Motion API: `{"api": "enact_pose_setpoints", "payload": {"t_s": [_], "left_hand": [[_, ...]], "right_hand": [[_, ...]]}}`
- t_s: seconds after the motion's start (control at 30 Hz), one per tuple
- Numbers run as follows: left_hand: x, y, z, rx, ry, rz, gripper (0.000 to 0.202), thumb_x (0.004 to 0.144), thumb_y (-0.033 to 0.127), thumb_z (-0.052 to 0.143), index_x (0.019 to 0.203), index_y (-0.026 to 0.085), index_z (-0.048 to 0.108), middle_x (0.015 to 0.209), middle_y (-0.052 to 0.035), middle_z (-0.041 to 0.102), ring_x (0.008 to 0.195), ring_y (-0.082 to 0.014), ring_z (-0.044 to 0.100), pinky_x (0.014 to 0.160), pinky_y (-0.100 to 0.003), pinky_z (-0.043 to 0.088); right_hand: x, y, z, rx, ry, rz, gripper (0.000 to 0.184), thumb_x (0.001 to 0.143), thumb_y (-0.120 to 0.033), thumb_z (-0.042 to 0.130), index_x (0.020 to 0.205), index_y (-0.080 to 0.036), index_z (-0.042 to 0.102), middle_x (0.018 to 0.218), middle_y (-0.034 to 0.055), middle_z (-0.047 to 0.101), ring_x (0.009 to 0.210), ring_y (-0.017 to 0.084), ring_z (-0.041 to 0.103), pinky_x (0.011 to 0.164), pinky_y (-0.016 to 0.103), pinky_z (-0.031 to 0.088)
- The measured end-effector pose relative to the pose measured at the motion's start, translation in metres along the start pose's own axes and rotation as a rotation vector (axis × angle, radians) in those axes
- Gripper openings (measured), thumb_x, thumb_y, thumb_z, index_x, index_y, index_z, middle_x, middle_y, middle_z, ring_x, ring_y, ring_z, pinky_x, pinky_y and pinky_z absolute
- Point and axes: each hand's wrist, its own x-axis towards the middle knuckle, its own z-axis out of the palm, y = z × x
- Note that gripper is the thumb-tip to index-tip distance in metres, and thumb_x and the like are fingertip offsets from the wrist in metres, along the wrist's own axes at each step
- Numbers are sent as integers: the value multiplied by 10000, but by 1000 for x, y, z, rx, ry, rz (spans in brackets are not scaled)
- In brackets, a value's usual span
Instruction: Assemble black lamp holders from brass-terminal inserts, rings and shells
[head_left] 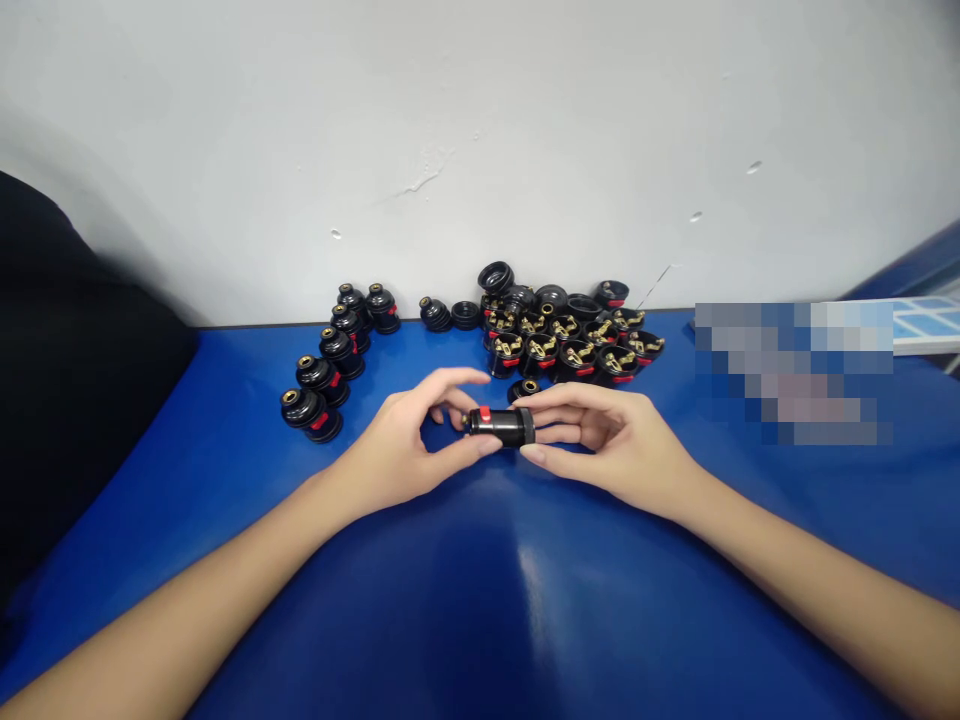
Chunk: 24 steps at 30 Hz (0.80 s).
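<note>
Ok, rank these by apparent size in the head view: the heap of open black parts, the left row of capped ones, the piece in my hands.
1. Heap of open black parts.
2. Left row of capped parts, somewhat smaller.
3. Held piece, smallest despite being nearest the camera.

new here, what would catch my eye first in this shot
Mid-frame, the left hand and right hand pinch one small black fitting with a red tab above the blue table. Behind, by the white wall, lies a heap of open sockets with brass contacts, a row of capped ones to its left.
</note>
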Motion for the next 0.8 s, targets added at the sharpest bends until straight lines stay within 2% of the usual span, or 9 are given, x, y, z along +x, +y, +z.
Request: {"api": "enact_pose_setpoints", "payload": {"t_s": [0.07, 0.1, 0.27, 0.33, 0.4, 0.47, 0.57, 0.63, 0.8], "left_hand": [[0, -1, 0, -51, 22, 42, 798, 862, 380, 901, 1513, 248, 459, 1195, -53, 753, 942, -168, 677, 879, -308, 514], [0, -1, 0, -60, 17, 41, 852, 849, 397, 914, 1533, 252, 427, 1230, -63, 744, 970, -175, 675, 896, -315, 506], [-2, 2, -2, -24, -100, -115, 365, 1128, 428, 517, 1451, 258, 503, 946, 1, 733, 871, -168, 655, 865, -333, 477], [-2, 2, -1, -74, -92, -91, 454, 1103, 392, 574, 1509, 263, 417, 980, -2, 720, 889, -167, 652, 873, -329, 488], [-3, 1, 1, -118, -62, -16, 726, 1003, 356, 740, 1573, 273, 299, 1144, -41, 708, 1003, -182, 654, 951, -340, 495], [-4, 0, 2, -111, -42, 17, 835, 956, 362, 800, 1591, 275, 264, 1236, -70, 686, 1072, -198, 645, 1002, -356, 484], [-4, 0, 1, -40, -89, -91, 568, 1086, 429, 603, 1565, 269, 342, 1062, -29, 706, 982, -191, 649, 949, -357, 483], [-4, 1, 0, -17, -114, -142, 486, 1116, 429, 537, 1549, 275, 377, 938, 11, 680, 894, -177, 637, 900, -344, 486], [-3, 1, -1, -79, -29, -19, 861, 928, 362, 829, 1589, 295, 281, 1144, -33, 695, 964, -177, 632, 941, -348, 493]], "right_hand": [[0, 1, -1, 0, -2, -5, 404, 764, -212, 983, 1138, -237, 835, 1096, 64, 871, 996, 255, 862, 973, 378, 716], [-1, 1, -1, -2, -4, -7, 407, 764, -207, 983, 1142, -240, 835, 1099, 61, 870, 997, 252, 861, 972, 371, 715], [-1, 1, 0, -8, -22, -15, 418, 763, -187, 979, 1152, -245, 835, 1104, 54, 865, 1013, 257, 860, 987, 375, 710], [-1, 1, 0, -13, -22, -20, 416, 765, -183, 977, 1152, -244, 836, 1102, 53, 864, 1017, 254, 859, 990, 370, 708], [-1, 1, 0, -16, -17, -25, 413, 768, -183, 976, 1151, -242, 836, 1096, 52, 865, 1016, 246, 858, 984, 356, 709], [-1, 2, 0, -16, -17, -26, 415, 769, -186, 976, 1156, -239, 835, 1096, 55, 864, 1016, 243, 857, 980, 349, 709], [-1, 3, 0, -20, -22, -27, 421, 765, -185, 978, 1158, -235, 835, 1106, 58, 860, 1022, 248, 856, 992, 359, 706], [-2, 3, 0, -26, -27, -33, 418, 764, -182, 978, 1154, -235, 837, 1102, 55, 857, 1024, 248, 855, 999, 362, 704], [-1, 1, 0, -31, -6, -44, 409, 760, -181, 978, 1140, -239, 839, 1085, 49, 861, 1004, 239, 858, 980, 349, 711]]}}
